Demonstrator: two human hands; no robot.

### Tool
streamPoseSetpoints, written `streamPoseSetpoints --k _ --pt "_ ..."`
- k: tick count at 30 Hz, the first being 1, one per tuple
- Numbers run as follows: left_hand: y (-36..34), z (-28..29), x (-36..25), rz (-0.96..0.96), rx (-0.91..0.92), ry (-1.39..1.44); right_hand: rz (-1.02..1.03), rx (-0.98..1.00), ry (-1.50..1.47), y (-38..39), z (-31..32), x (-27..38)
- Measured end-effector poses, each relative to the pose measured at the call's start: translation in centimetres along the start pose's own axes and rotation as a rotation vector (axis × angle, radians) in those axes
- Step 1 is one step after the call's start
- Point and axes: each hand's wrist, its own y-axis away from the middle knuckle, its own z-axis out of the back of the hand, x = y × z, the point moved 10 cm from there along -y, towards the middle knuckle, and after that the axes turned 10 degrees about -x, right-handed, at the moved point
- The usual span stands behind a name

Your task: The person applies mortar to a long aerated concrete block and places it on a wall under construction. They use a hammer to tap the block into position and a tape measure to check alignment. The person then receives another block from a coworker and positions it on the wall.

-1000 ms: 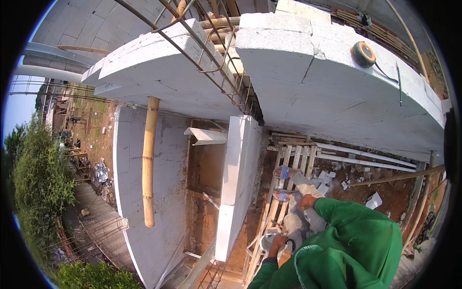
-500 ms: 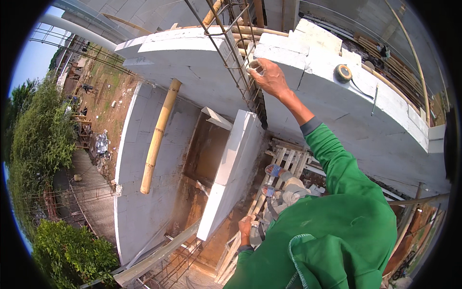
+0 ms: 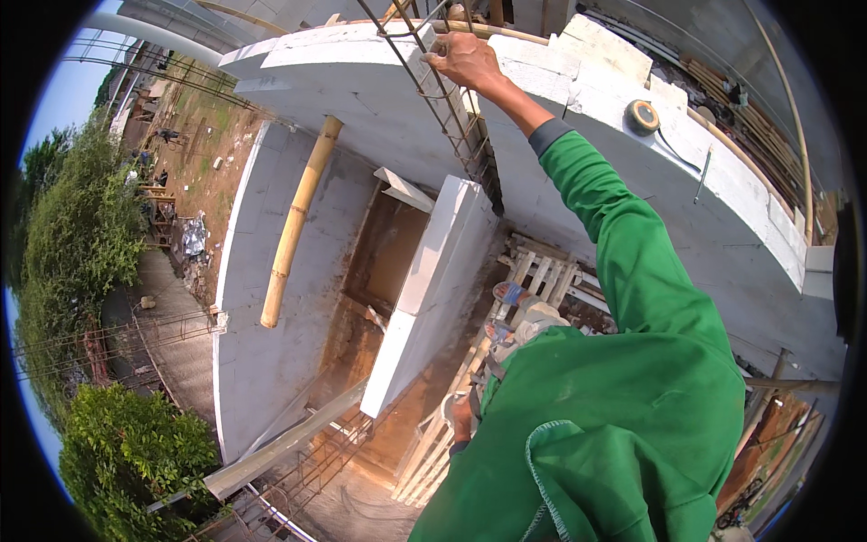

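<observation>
My right hand (image 3: 463,61) reaches out to the rebar column (image 3: 442,99) that rises through the gap in the white block wall (image 3: 533,72). Its fingers are curled beside the rods, near the end of the left-hand wall section (image 3: 343,52); what they hold, if anything, is hidden. Low beside my body, my left hand (image 3: 462,421) is mostly covered by the green top, next to the slatted wooden pallet (image 3: 424,459). On the wall to the right lie a round yellow and black tape measure (image 3: 643,117) and a thin pencil-like rod (image 3: 703,176).
A lower white wall (image 3: 420,280) juts out below the column. A bamboo pole (image 3: 302,221) sticks out from the wall at left. More pallet slats (image 3: 542,271) lie below, by my feet. A long metal beam (image 3: 289,452) and rebar (image 3: 339,461) cross the lower area.
My right hand has moved up and to the left, from the gap's right side onto the rebar column. My left hand has shifted slightly and is now more covered by the green top.
</observation>
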Motion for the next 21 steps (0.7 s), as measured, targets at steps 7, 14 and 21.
streamPoseSetpoints --k 7,14,21 --pt "-2.5 1.8 2.6 0.447 0.126 0.121 0.08 -0.043 -0.015 -0.7 0.7 2.5" --pt "-5.9 5.0 -5.7 0.487 0.036 0.284 0.062 -0.058 0.034 -1.4 0.0 0.6" --pt "-5.6 4.5 0.6 0.484 0.039 0.126 0.031 -0.028 0.047 -1.9 -0.3 -1.3"
